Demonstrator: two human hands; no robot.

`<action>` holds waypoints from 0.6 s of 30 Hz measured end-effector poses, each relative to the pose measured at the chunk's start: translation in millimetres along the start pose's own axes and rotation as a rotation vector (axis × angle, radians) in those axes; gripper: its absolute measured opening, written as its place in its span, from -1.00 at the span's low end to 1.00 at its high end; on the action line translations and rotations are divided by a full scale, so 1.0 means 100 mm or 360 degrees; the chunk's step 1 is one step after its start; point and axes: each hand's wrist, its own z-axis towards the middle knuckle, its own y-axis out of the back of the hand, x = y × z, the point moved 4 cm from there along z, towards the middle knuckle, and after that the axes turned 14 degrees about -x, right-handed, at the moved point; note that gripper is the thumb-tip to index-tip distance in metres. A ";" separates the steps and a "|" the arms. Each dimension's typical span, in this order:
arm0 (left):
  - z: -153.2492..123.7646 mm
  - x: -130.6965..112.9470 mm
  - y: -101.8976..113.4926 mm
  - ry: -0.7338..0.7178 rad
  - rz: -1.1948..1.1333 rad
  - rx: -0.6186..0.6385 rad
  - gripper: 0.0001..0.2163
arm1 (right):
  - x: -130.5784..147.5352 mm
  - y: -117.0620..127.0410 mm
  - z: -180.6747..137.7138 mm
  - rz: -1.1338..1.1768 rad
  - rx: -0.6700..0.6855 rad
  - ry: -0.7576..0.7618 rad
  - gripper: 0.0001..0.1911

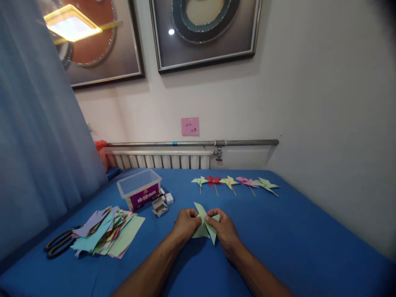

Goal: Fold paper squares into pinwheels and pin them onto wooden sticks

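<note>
Both my hands meet over a light green paper pinwheel (202, 220) lying on the blue table (278, 239). My left hand (185, 225) pinches its left side with fingers closed. My right hand (224, 229) pinches the middle and right side, fingers curled on the paper. Green points stick out above and below my fingers.
Several finished paper pinwheels on sticks (235, 182) lie in a row at the back. A clear plastic box (140, 189) and small metal boxes (161, 205) sit left of my hands. A stack of coloured paper (107, 231) and black scissors (58, 243) lie at the left, by a curtain (37, 144).
</note>
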 end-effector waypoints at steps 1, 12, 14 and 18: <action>-0.01 -0.01 0.00 0.0008 -0.0013 -0.0003 -0.83 | 0.00 0.00 0.00 -0.0004 -0.0002 -0.0002 -0.64; 0.00 -0.02 -0.01 -0.0002 -0.0011 0.0031 -0.79 | 0.10 0.04 0.05 -0.0161 -0.0048 0.0277 -0.71; 0.01 -0.01 0.00 -0.0033 0.0037 0.0020 -0.80 | 0.12 0.03 0.03 -0.0181 -0.0018 0.0273 -0.66; 0.00 -0.01 0.02 -0.0123 0.0143 -0.0038 -0.85 | 0.13 0.03 0.02 -0.0178 -0.0001 0.0224 -0.63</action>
